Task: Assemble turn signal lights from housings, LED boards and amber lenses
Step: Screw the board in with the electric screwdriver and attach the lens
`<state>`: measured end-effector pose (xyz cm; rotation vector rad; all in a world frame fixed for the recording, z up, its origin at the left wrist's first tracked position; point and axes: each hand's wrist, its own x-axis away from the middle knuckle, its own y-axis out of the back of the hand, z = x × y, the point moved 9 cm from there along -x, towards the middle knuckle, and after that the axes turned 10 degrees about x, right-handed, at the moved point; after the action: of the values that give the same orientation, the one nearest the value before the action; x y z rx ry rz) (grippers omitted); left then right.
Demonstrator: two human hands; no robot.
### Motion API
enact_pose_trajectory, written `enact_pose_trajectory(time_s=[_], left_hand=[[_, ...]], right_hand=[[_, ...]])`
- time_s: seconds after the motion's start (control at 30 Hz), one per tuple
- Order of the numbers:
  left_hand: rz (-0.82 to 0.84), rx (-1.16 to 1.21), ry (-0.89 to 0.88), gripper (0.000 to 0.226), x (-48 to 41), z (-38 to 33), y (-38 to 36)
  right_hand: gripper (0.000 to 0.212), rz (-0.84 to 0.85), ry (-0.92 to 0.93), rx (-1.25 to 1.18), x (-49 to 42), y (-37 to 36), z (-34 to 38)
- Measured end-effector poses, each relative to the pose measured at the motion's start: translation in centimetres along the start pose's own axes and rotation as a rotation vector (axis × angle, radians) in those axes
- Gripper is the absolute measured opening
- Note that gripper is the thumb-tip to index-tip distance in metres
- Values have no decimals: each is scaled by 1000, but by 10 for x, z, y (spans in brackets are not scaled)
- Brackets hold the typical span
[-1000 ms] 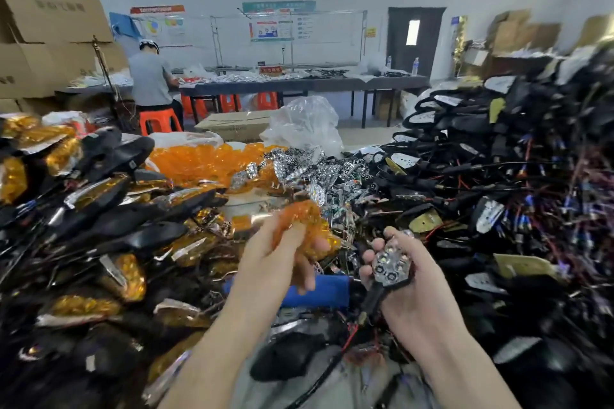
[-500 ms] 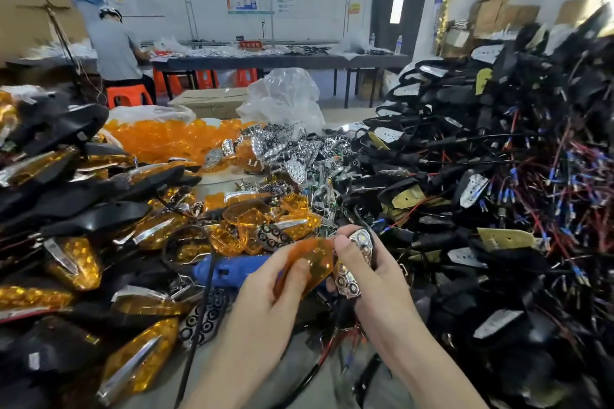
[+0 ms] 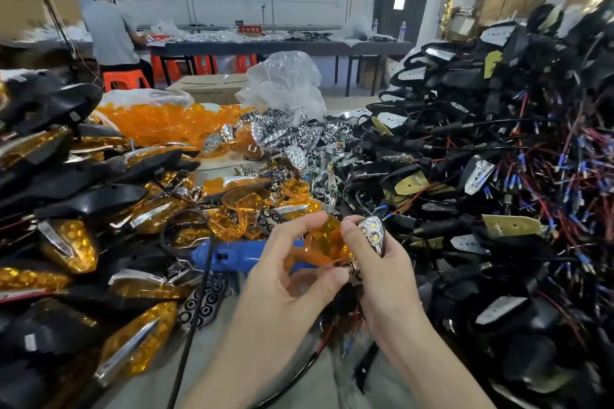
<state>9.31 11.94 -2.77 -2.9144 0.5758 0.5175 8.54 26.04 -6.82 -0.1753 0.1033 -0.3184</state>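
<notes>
A grey workbench (image 3: 206, 345) carries heaped wired black housings (image 3: 498, 176), amber lenses (image 3: 166, 119), chrome reflectors (image 3: 285, 133), finished lights (image 3: 66, 242) and possibly a blue screwdriver (image 3: 232, 251).

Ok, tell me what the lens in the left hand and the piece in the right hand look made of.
Amber lens: likely thin moulded plastic, translucent orange and glossy, since shapes show through it. Reflector piece: mirror-bright silver face with pale round spots, probably chrome-plated plastic, though metal cannot be ruled out.

Translucent amber lens (image 3: 327, 241), chrome honeycomb reflector (image 3: 373, 233), blue tool (image 3: 232, 251), black housings (image 3: 465, 209), red-blue wires (image 3: 564, 176).
</notes>
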Motion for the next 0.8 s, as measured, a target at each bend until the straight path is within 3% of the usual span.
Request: enact_pose_trajectory(time_s=[0.13, 0.2, 0.3, 0.43, 0.8], left_hand=[[-16, -115, -87, 51, -1, -3, -1], [-75, -132, -112, 50, -1, -5, 5], [-126, -126, -97, 63, 0, 3, 14], [-33, -209, -49, 68, 8, 15, 0], [-19, -162, -44, 50, 13, 18, -13]], right_hand=[[28, 41, -39, 5, 6, -8, -4], [23, 66, -65, -25, 8, -13, -3], [16, 21, -138, -276, 4, -7, 2], [15, 3, -129, -514, 1, 7, 14], [17, 97, -49, -482, 5, 6, 22]])
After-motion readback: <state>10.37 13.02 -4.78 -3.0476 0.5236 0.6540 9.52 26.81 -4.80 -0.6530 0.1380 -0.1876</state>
